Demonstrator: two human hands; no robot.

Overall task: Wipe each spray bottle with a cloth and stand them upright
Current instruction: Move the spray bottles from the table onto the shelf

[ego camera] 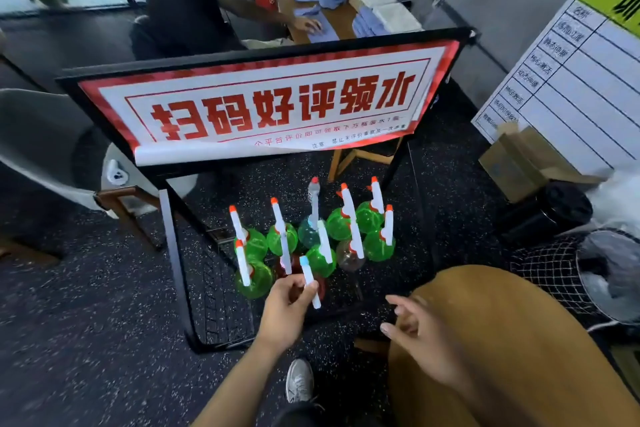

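Note:
Several spray bottles (320, 239) stand upright on the dark speckled floor, most with green round bodies and white heads with orange tips. My left hand (285, 305) pinches the white head of a bottle with a light-blue tip (309, 279); its reddish body is mostly hidden behind my fingers. My right hand (420, 333) hovers to the right with fingers loosely spread and holds nothing. No cloth shows near my hands.
A black-framed sign with a red and white banner (270, 100) stands just behind the bottles. A round wooden table (512, 340) lies under my right hand. A seated person works at a far table (332, 21) with blue cloths. Boxes and a whiteboard (571, 80) stand right.

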